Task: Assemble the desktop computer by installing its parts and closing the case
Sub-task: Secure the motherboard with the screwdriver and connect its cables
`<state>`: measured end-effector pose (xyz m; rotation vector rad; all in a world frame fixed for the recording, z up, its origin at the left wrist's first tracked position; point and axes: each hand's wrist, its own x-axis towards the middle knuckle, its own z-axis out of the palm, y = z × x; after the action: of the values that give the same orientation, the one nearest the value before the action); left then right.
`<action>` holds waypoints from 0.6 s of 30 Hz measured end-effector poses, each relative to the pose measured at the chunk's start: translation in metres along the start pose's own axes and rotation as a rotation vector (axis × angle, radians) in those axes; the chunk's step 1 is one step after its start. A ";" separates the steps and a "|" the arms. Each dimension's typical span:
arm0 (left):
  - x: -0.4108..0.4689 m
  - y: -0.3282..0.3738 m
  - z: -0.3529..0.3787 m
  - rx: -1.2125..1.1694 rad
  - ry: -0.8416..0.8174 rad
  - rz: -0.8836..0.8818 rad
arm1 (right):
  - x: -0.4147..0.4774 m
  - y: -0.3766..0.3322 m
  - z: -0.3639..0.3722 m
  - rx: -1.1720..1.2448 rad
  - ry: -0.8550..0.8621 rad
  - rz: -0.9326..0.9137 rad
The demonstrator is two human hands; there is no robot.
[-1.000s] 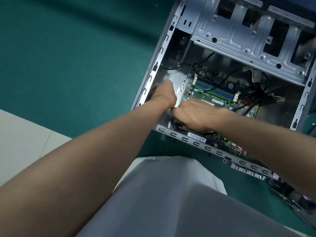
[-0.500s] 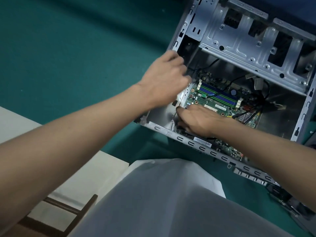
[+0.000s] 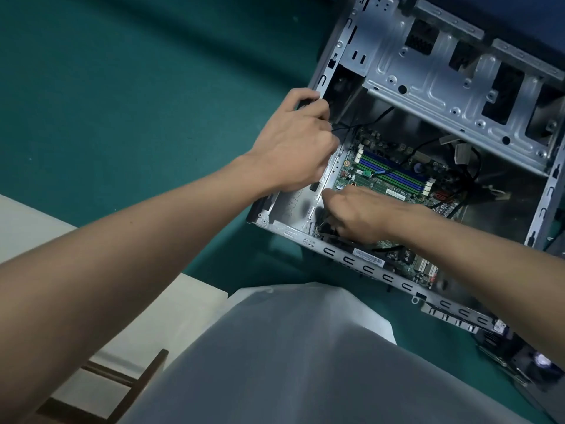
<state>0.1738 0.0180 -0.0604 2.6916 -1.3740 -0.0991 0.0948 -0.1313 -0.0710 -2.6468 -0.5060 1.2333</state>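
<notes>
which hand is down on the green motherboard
The right hand, low inside the grey metal case on the green motherboard; the left hand is up at the side wall.

left forearm (image 3: 137, 255) and right forearm (image 3: 489, 264) are bare all the way to the frame edge, left hand (image 3: 293, 142) and right hand (image 3: 357, 215) bare too. lower down, a smooth pale grey-white garment (image 3: 305, 362), kinda sheer.
</notes>
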 end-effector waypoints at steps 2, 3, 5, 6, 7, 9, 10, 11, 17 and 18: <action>0.000 0.000 0.000 -0.007 0.003 -0.001 | -0.001 -0.001 -0.001 0.006 0.063 -0.028; 0.000 0.000 0.001 -0.011 0.004 -0.002 | -0.002 -0.003 -0.001 -0.002 0.091 -0.034; 0.000 -0.001 0.001 -0.019 0.011 -0.003 | -0.002 -0.009 0.000 -0.104 0.117 -0.051; -0.001 -0.001 0.001 -0.022 0.015 -0.004 | -0.002 -0.011 0.000 -0.179 0.121 -0.067; -0.001 -0.001 0.001 -0.027 0.018 -0.007 | -0.003 -0.012 0.000 -0.243 0.122 -0.085; 0.000 -0.001 0.002 -0.037 0.023 -0.011 | -0.002 -0.011 0.000 -0.297 0.097 -0.094; 0.000 -0.001 0.002 -0.043 0.026 -0.012 | -0.002 -0.010 -0.002 -0.303 0.071 -0.107; 0.000 -0.001 0.003 -0.046 0.029 -0.013 | -0.001 -0.009 -0.005 -0.297 0.049 -0.129; 0.000 -0.002 0.004 -0.057 0.039 -0.010 | 0.005 -0.010 -0.010 -0.317 0.127 -0.150; -0.001 -0.002 0.004 -0.063 0.044 -0.010 | 0.006 -0.011 -0.010 -0.318 0.131 -0.134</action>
<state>0.1742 0.0190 -0.0648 2.6332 -1.3227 -0.0828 0.1033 -0.1186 -0.0655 -2.8667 -0.9075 1.0041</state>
